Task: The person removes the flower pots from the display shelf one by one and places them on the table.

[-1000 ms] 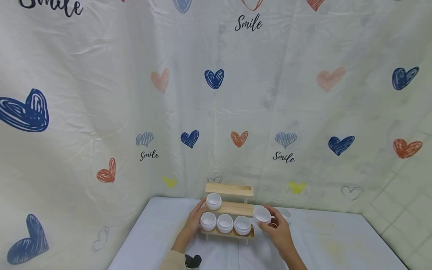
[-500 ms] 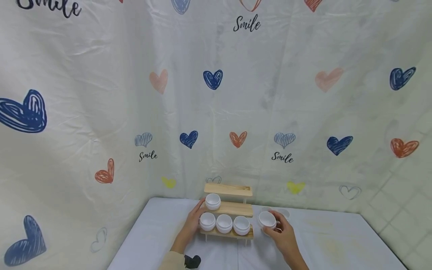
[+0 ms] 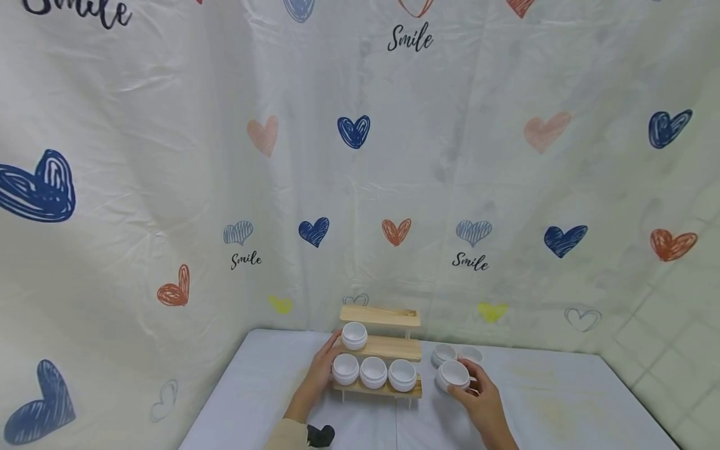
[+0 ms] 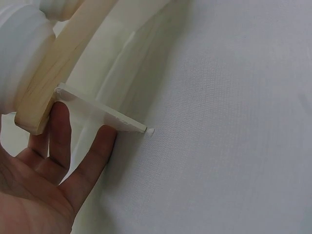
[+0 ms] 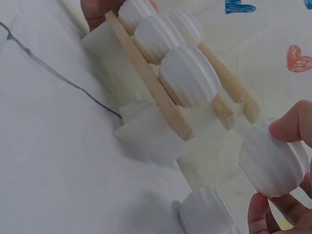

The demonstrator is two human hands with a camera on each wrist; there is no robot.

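In the head view my right hand holds a small white cup just right of the tiered wooden stand. The right wrist view shows the thumb on one side of this ribbed cup and fingertips on the other. My left hand rests against the stand's left end. Up close, its fingers touch the wooden shelf and the pale support leg. Three cups line the lowest shelf, and one more cup sits at the left of the middle shelf.
Two white cups, a nearer one and a farther one, stand on the table behind the held cup. The top shelf is close to the heart-printed curtain. White cloth covers the table. A dark heart shape lies beside the left sleeve.
My right hand has moved the cup away from the stand's right end, to the right and nearer to me. The cups behind it have come into fuller view. The left hand has stayed put.
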